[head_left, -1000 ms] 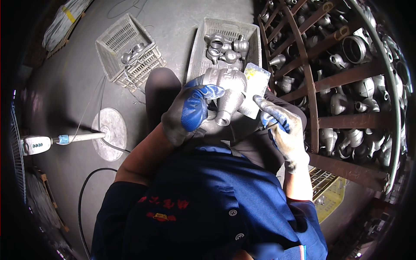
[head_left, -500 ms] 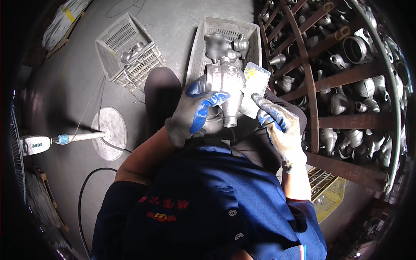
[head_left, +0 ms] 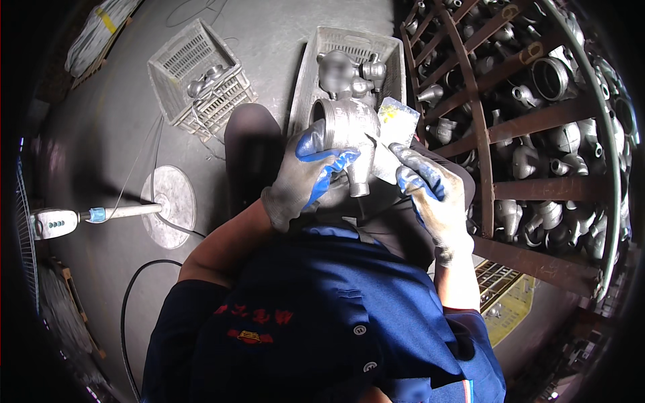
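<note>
My left hand (head_left: 300,171), in a grey glove with blue coating, is wrapped round a grey metal pipe-like casting (head_left: 356,124). This casting has a wide threaded mouth at its upper left and a narrower threaded end pointing down at me. My right hand (head_left: 433,195), gloved too, is closed with its fingers pinched on a thin pale pointed tool (head_left: 380,144); its tip is at the casting's right side. The tool's exact kind is not clear. Just behind it, a flat whitish sheet (head_left: 398,124) with a yellow patch lies by my right thigh.
A grey plastic crate (head_left: 306,80) with several metal castings (head_left: 366,70) stands in front of me. Stacked grey crates (head_left: 191,57) are further left. At right, a rusty metal cage (head_left: 480,134) is full of castings. A fan with a round base (head_left: 171,208) stands at left.
My left hand has turned the casting slightly, so its wide mouth shows more. The pointed tool now shows against the casting's side. My right hand has shifted only a little.
</note>
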Available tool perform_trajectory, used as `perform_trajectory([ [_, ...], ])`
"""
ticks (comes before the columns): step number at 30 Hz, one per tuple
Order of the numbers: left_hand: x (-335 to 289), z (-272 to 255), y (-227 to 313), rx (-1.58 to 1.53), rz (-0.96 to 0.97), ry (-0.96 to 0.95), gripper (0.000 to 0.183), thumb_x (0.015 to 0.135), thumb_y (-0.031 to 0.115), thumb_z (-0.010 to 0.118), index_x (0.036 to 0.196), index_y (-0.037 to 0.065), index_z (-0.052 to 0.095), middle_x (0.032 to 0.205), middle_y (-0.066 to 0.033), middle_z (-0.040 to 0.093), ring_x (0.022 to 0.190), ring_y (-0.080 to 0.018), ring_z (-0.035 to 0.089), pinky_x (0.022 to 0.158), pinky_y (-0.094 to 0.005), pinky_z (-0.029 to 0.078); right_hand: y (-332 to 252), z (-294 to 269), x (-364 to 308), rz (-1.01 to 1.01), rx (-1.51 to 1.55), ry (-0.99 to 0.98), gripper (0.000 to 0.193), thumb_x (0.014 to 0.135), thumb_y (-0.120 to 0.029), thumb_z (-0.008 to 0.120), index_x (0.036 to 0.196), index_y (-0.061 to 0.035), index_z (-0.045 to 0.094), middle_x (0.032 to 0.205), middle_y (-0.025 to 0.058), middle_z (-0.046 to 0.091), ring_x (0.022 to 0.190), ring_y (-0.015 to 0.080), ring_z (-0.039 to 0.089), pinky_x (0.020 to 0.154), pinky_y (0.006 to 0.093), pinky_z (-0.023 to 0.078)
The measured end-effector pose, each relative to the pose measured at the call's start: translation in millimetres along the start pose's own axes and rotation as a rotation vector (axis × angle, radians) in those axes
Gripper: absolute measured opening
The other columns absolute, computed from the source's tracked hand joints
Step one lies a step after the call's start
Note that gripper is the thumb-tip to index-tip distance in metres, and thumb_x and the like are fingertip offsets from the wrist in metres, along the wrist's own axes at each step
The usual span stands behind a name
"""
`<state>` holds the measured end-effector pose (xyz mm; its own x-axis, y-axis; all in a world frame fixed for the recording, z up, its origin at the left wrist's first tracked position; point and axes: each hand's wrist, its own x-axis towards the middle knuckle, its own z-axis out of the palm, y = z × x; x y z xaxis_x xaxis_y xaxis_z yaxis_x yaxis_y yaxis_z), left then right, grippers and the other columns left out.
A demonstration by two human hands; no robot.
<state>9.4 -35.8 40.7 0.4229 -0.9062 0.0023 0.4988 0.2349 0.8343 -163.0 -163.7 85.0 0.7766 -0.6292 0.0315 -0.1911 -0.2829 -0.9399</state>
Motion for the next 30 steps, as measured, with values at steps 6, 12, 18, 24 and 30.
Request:
perform_trajectory([
  [6, 0.8, 1.8, -1.4, 0.082, 0.036, 0.039, 0.037, 0.086, 0.001, 0.049, 0.122, -0.007, 0.045, 0.109, -0.0150, 0.059, 0.098, -0.0192, 0.061, 0.085, -0.0330, 0.052, -4.6, -0.8, -1.9, -0.092, -0.251, -0.084, 0.031, 0.082, -0.010, 0.058, 0.109, 0.0050, 0.061, 0.107, 0.0167, 0.064, 0.100, 0.0207, 0.061, 0.088, 0.0291, 0.045],
  [12, -0.6, 3.2, 2.1, -0.157, -0.023, -0.004, 0.034, 0.087, -0.009, 0.046, 0.121, -0.003, 0.048, 0.111, -0.0120, 0.059, 0.103, -0.0175, 0.059, 0.092, -0.0310, 0.048, -2.0, 7.7, 3.6, -0.078, 0.089, 0.068, 0.050, 0.082, -0.004, 0.063, 0.128, 0.0045, 0.047, 0.120, 0.0114, 0.057, 0.108, 0.0155, 0.054, 0.091, 0.0274, 0.043],
  [18, -1.9, 7.5, 0.9, 0.217, 0.011, -0.117, 0.039, 0.085, -0.007, 0.051, 0.123, -0.003, 0.046, 0.109, -0.0118, 0.060, 0.102, -0.0176, 0.059, 0.090, -0.0305, 0.048, 6.4, 24.6, 33.8, -0.045, -0.150, 0.114, 0.078, 0.072, -0.034, 0.075, 0.132, 0.0013, 0.041, 0.129, 0.0223, 0.048, 0.125, 0.0291, 0.043, 0.103, 0.0354, 0.033],
  [24, -12.6, -3.3, 11.8, 0.155, 0.033, -0.086, 0.046, 0.082, 0.004, 0.055, 0.125, -0.007, 0.043, 0.116, -0.0169, 0.056, 0.105, -0.0208, 0.058, 0.092, -0.0318, 0.046, 11.1, 24.7, 40.8, -0.115, 0.324, -0.021, 0.050, 0.077, -0.009, 0.070, 0.122, 0.0019, 0.054, 0.110, 0.0089, 0.058, 0.100, 0.0118, 0.053, 0.088, 0.0246, 0.042],
  [30, -10.6, -25.0, -2.3, 0.150, 0.087, -0.032, 0.043, 0.066, 0.000, 0.076, 0.105, -0.007, 0.060, 0.120, -0.0173, 0.050, 0.105, -0.0230, 0.056, 0.088, -0.0337, 0.046, 17.4, 12.4, 42.0, 0.062, 0.518, -0.123, 0.053, 0.078, -0.012, 0.069, 0.125, 0.0048, 0.050, 0.094, 0.0011, 0.057, 0.069, 0.0039, 0.046, 0.065, 0.0177, 0.039],
])
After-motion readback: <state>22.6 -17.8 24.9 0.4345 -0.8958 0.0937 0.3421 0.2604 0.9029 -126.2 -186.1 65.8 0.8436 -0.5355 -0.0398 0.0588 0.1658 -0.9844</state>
